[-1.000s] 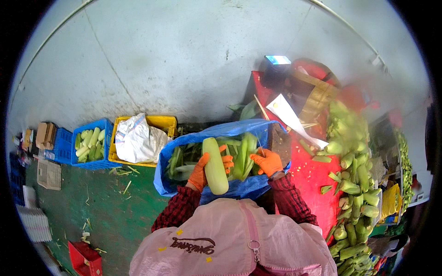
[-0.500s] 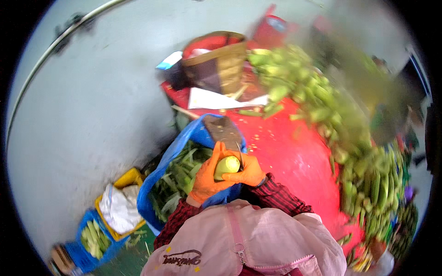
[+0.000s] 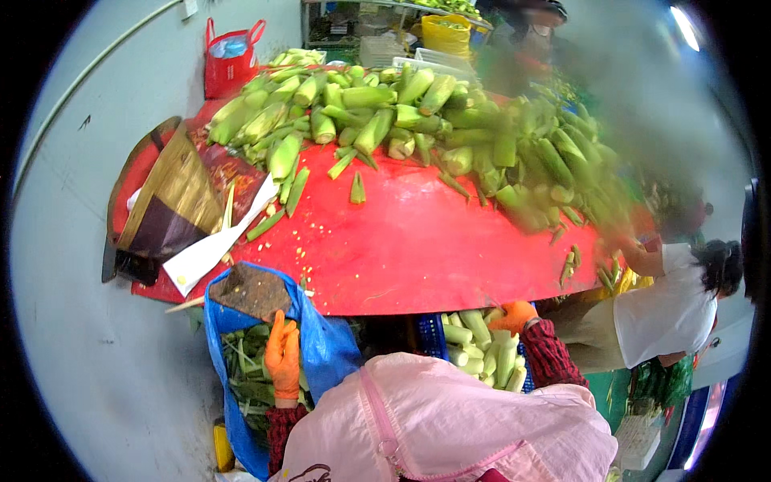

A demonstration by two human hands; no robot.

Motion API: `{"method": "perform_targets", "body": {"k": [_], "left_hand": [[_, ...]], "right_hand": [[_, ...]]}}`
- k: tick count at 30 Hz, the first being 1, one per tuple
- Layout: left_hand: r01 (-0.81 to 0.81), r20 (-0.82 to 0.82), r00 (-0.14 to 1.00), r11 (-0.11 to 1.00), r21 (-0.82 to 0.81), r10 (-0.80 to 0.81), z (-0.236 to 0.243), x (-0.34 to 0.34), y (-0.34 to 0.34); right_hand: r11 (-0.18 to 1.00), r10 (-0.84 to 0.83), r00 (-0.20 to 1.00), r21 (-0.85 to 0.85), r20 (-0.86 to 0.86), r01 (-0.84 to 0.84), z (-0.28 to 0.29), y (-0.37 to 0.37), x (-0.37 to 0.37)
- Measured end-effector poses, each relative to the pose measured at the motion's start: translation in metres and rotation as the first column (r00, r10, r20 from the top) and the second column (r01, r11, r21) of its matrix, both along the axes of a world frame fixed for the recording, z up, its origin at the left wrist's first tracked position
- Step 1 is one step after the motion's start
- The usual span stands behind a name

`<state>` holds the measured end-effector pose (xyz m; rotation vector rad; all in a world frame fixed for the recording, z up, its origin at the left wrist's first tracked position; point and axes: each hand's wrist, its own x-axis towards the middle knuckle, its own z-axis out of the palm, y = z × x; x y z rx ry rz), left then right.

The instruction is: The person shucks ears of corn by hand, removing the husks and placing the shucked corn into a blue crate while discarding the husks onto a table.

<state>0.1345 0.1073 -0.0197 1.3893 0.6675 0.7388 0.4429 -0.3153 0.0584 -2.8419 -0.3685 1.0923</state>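
Note:
My left hand [image 3: 283,357], in an orange glove, is above a blue plastic bag [image 3: 331,345] filled with green husk leaves [image 3: 245,361]. Its fingers stretch upward, with nothing visible in them. A flat brown board [image 3: 254,292] rests at the bag's far rim, just beyond the fingertips. My right hand [image 3: 514,316], also orange-gloved, reaches over a blue basket [image 3: 433,337] at the table's near edge. Pale, trimmed ears of what looks like corn [image 3: 506,360] lie in the basket beneath it. The right fingers are mostly hidden, so I cannot tell whether they hold anything.
A red-covered table [image 3: 385,241] carries a long heap of green-husked ears [image 3: 369,96] and scattered yellow bits. At left stand a brown-and-gold bag [image 3: 173,201] and a white sheet [image 3: 217,249]. A red tote [image 3: 229,64] stands behind. Another person [image 3: 666,297] works at right.
My hands were together around one pale green ear above the bag, a thin blade by the right. They are now apart, the right over the basket. The view has swung right and upward.

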Motion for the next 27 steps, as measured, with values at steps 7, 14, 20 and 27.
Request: {"method": "perform_targets", "body": {"k": [7, 14, 20, 27], "left_hand": [[0.002, -0.055, 0.998, 1.000, -0.002, -0.002, -0.003, 0.009, 0.000], [-0.122, -0.163, 0.979, 0.992, -0.010, 0.119, 0.013, 0.019, -0.009], [-0.314, -0.225, 0.925, 0.949, 0.001, 0.306, 0.025, 0.027, -0.031], [-0.350, -0.369, 0.862, 0.935, 0.065, 0.348, 0.017, 0.027, -0.043]], "right_hand": [[0.491, -0.563, 0.804, 0.706, -0.190, 0.511, -0.044, 0.013, 0.056], [0.270, -0.643, 0.746, 0.861, -0.173, 0.432, -0.033, 0.091, 0.180], [0.287, -0.622, 0.781, 0.915, -0.046, 0.282, -0.108, 0.158, 0.320], [0.817, -0.370, 0.866, 0.562, 0.337, 0.130, -0.184, 0.171, 0.446]]}}
